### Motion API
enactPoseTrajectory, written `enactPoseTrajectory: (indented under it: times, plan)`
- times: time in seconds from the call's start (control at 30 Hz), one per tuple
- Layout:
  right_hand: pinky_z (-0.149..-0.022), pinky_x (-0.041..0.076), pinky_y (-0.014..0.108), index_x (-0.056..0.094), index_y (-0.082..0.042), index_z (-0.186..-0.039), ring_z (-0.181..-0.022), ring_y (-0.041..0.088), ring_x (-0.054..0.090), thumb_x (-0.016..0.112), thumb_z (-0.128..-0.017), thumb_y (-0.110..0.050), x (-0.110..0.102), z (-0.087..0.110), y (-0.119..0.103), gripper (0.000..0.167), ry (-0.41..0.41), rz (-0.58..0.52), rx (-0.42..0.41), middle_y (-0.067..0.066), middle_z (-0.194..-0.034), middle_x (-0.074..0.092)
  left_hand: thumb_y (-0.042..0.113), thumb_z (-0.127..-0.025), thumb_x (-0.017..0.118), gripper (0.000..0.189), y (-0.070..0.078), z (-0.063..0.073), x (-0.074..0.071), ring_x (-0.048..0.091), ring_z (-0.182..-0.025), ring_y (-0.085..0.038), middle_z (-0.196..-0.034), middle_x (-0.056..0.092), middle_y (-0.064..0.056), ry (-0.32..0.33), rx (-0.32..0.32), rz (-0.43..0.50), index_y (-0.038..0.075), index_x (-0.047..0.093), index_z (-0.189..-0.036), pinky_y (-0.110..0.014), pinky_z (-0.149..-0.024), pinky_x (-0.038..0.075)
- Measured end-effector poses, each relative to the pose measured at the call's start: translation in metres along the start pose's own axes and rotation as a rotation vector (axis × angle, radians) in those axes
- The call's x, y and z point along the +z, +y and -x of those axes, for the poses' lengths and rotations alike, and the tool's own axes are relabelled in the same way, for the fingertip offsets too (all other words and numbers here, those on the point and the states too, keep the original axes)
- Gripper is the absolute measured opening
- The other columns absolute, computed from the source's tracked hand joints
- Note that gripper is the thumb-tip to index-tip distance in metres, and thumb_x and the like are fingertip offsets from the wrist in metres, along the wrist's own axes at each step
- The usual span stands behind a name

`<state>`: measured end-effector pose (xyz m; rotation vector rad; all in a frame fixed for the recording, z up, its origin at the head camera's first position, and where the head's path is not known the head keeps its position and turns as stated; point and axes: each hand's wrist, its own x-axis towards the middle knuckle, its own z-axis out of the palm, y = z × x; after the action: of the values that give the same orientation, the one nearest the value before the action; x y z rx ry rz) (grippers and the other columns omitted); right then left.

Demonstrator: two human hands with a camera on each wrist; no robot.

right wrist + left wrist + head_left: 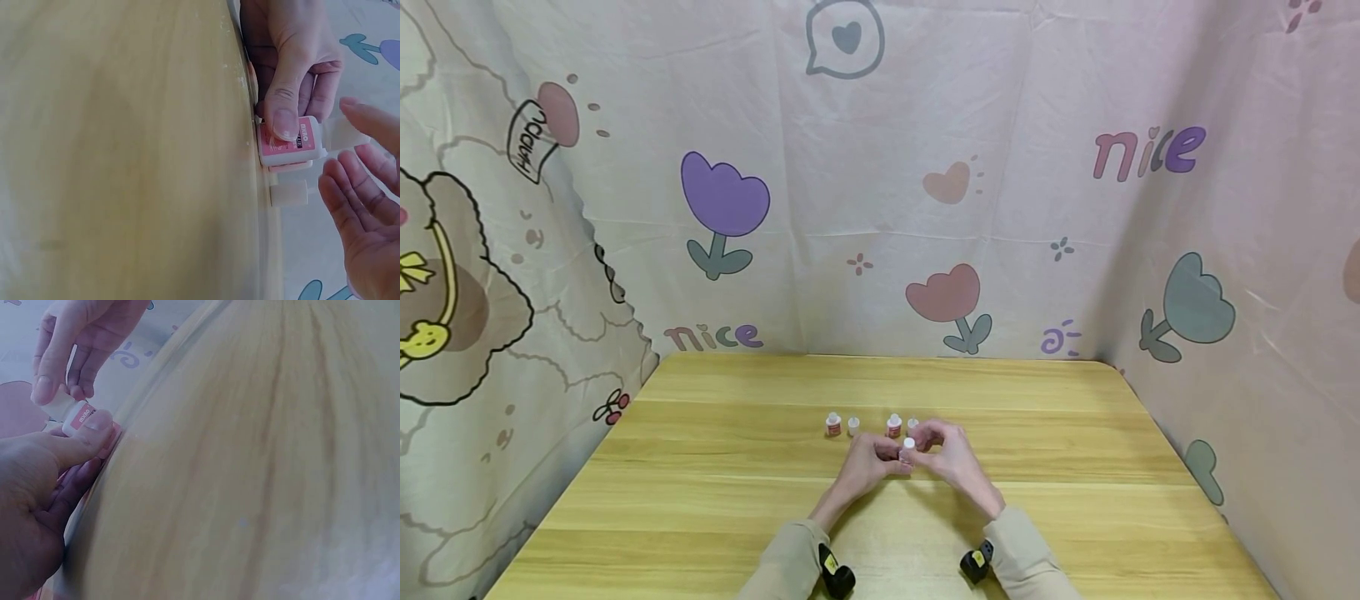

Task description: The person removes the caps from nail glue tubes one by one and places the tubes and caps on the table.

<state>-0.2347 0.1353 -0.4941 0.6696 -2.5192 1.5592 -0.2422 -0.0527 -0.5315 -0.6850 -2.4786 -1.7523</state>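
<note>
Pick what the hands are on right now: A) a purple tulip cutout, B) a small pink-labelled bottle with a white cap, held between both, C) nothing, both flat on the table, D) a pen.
B. The left hand pinches the pink-labelled bottle by its body, while the right hand grips its white cap.
</note>
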Motion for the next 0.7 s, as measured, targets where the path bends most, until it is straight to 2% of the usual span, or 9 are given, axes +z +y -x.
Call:
enactPoseTrajectory:
  times: [0.13,0.33,0.4,0.57,0.63,0.7]
  plan:
    - [-0.069,0.055,0.021,0.071,-0.003,-0.093,-0.072,0.001,0.06,0.084,-0.08,-0.008,0.0011,-0.001,-0.0001,0.019,0.019,0.015,0.007,0.01,-0.083,0.073,0.007,-0.077,0.086,0.018,0.0006,0.0004,0.0002,0.075,-0.074,-0.014,-0.087,0.079,-0.013,0.006,-0.002,-0.003,0.004,0.08,-0.093,-0.019,-0.069,0.059]
    - [-0.07,0.056,0.022,0.072,-0.004,-0.092,-0.072,0.001,0.062,0.083,-0.08,-0.006,0.0009,-0.0009,0.0002,0.016,0.025,0.02,-0.018,0.01,-0.083,0.074,0.007,-0.077,0.086,0.018,0.0004,0.0,0.0003,0.074,-0.073,-0.012,-0.085,0.079,-0.013,0.002,-0.005,-0.001,0.004,0.08,-0.093,-0.019,-0.068,0.058]
    - [-0.071,0.058,0.025,0.073,-0.003,-0.093,-0.073,0.005,0.064,0.082,-0.081,-0.005,0.0007,-0.0004,0.0004,0.015,0.022,0.022,-0.035,0.011,-0.084,0.074,0.007,-0.077,0.086,0.018,0.0004,-0.0001,0.0003,0.073,-0.073,-0.01,-0.086,0.079,-0.013,-0.002,-0.006,0.001,0.004,0.08,-0.094,-0.018,-0.068,0.058]
    - [-0.081,0.061,0.045,0.074,0.003,-0.096,-0.08,0.021,0.067,0.079,-0.083,-0.001,0.0002,0.0004,0.0001,0.015,-0.008,-0.001,-0.062,0.018,-0.091,0.073,0.007,-0.077,0.085,0.019,0.0011,-0.0003,-0.0002,0.072,-0.072,-0.006,-0.086,0.079,-0.013,-0.003,0.002,0.005,0.003,0.079,-0.094,-0.018,-0.068,0.058]
    - [-0.084,0.06,0.047,0.074,0.004,-0.097,-0.082,0.022,0.067,0.078,-0.083,0.001,-0.0001,0.0003,0.0003,0.015,-0.018,-0.003,-0.061,0.019,-0.093,0.072,0.007,-0.077,0.085,0.019,0.0013,-0.0004,-0.0003,0.072,-0.072,-0.005,-0.087,0.079,-0.013,-0.002,0.005,0.005,0.003,0.079,-0.095,-0.018,-0.069,0.058]
    - [-0.084,0.06,0.045,0.074,0.002,-0.097,-0.082,0.016,0.066,0.078,-0.083,0.0,-0.0003,0.0001,0.0014,0.015,-0.022,-0.005,-0.051,0.016,-0.093,0.072,0.007,-0.077,0.085,0.019,0.0012,-0.0006,-0.0003,0.072,-0.072,-0.004,-0.087,0.079,-0.013,-0.002,0.004,0.005,0.003,0.079,-0.095,-0.018,-0.069,0.058]
